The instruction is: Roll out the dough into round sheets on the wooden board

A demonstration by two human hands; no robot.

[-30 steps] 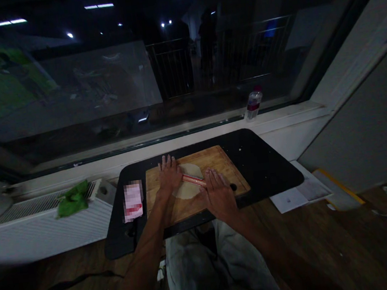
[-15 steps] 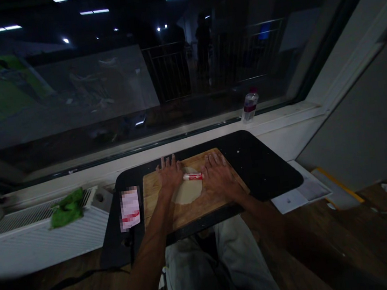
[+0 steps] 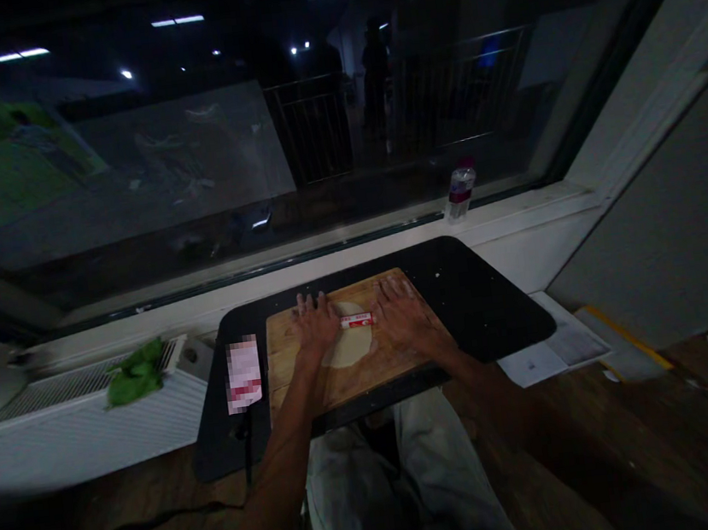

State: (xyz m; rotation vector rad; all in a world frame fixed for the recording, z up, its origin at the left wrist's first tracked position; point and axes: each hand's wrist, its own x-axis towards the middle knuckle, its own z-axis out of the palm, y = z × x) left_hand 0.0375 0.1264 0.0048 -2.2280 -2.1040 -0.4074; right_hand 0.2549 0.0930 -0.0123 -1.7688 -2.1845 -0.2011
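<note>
A flat, roughly round sheet of pale dough [image 3: 348, 353] lies on a wooden board [image 3: 287, 350]. Across its upper part rests a rolling pin [image 3: 357, 320], whose red and white label shows between my hands. My left hand [image 3: 316, 323] lies flat over the pin's left end, fingers stretched forward and a little spread. Over the right end is my right hand [image 3: 402, 315], likewise flat with its fingers extended. Both palms hide the pin's ends. Pale flour-like marks show on the fingers.
The board sits on a black table [image 3: 494, 308]. A blurred pink and white packet [image 3: 243, 373] lies at its left. Beyond are a window sill with a water bottle [image 3: 459, 192], a radiator bearing a green cloth [image 3: 137, 373], and papers [image 3: 550, 344] at the right.
The pin's label shows a different face, so the pin has turned slightly. Both hands remain flat on its ends. The whole view has shifted a little.
</note>
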